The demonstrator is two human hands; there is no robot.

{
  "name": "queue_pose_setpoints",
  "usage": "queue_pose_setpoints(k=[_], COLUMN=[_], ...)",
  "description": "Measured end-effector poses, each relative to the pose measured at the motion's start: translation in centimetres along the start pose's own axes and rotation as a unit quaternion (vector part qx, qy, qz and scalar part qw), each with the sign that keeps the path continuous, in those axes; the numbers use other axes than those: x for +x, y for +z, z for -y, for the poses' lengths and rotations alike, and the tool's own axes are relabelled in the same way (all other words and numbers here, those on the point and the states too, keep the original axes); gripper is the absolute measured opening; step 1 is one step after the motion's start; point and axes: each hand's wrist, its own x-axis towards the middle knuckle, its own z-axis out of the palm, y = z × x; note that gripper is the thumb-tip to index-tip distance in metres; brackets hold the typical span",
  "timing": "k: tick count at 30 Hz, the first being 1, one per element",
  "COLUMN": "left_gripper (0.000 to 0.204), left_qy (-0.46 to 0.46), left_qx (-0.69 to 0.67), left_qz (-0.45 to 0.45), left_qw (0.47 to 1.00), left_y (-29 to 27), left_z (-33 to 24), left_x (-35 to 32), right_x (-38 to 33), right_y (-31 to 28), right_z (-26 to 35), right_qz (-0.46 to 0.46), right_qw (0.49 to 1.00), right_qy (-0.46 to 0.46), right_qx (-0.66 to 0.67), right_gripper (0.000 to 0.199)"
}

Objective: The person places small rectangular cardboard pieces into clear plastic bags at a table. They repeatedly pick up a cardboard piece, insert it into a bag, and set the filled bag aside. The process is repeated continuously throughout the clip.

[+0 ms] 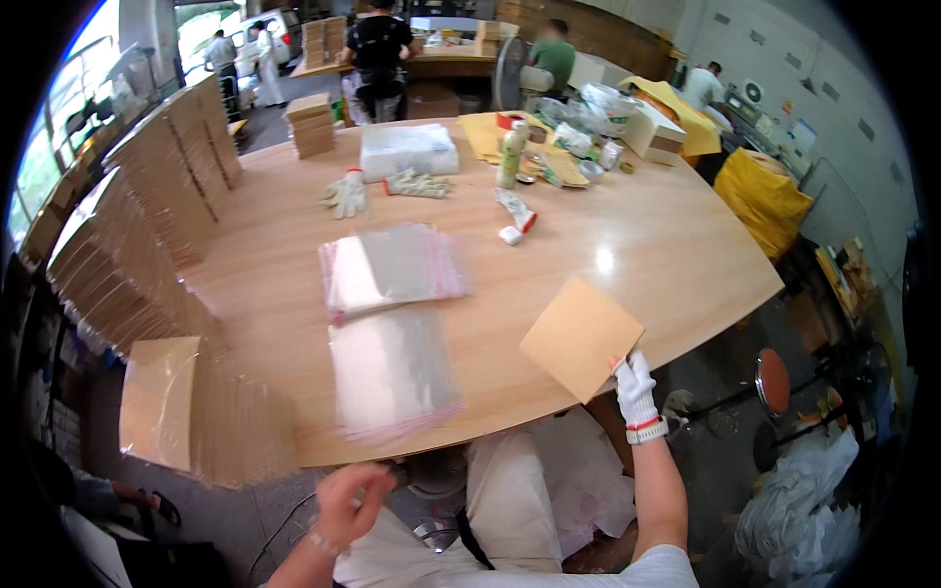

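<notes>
Cardboard, a flat square tan sheet (580, 337), is what we hold in our right hand (635, 388), which wears a white knit glove with a red band at the wrist. The gloved fingers pinch the sheet at its lower right corner, so the sheet stands up and to the left of the hand, tilted like a diamond, with its far corner reaching out over the near edge of the round pale wooden table (676, 245).

Our left hand (350, 503) is bare and hangs low, below the table edge near our lap, fingers loosely curled and holding nothing that we can see; it is blurred.

Well to the left of the sheet, on the table, lie two stacks of clear plastic bags with pink sealing strips: the nearer stack (394, 372) and, just beyond it, the farther stack (389, 268). The nearer stack lies about level with the sheet, with its long axis running away from us. Of our two hands, the left is nearer the bags, the right well apart from them.

A pair of white work gloves (377, 188) lies farther out on the table.
</notes>
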Motion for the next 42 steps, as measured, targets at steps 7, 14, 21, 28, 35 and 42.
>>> queue_pose_setpoints(k=[7, 14, 21, 28, 35, 42], left_gripper=[0.056, 0.044, 0.045, 0.048, 0.047, 0.045], left_qy=[-0.054, -0.151, -0.102, -0.100, -0.071, -0.102], left_qx=[-0.137, -0.237, -0.136, -0.072, -0.039, -0.040], left_qz=[-0.069, -0.007, -0.074, -0.034, -0.051, -0.027], left_qw=[0.987, 0.960, 0.983, 0.992, 0.995, 0.994], left_y=[5.3, 4.3, 6.4, 5.4, 5.7, 5.2], left_z=[5.3, 13.8, 14.1, 13.4, 13.1, 13.0], left_x=[5.9, 0.8, 0.1, 0.4, 0.3, -0.1], right_x=[-5.3, -7.6, -8.2, -4.9, -5.1, -5.1], right_y=[10.1, 18.3, 19.2, 17.4, 17.3, 18.0], right_z=[9.2, -0.1, 2.3, 3.8, 4.9, 4.2], right_qz=[0.339, 0.368, 0.335, 0.457, 0.464, 0.444], right_qw=[0.924, 0.909, 0.930, 0.835, 0.825, 0.859], right_qy=[-0.157, -0.084, -0.043, -0.116, -0.166, -0.170], right_qx=[-0.075, -0.177, -0.144, -0.285, -0.277, -0.189], right_gripper=[0.030, 0.046, 0.073, 0.060, 0.051, 0.067])
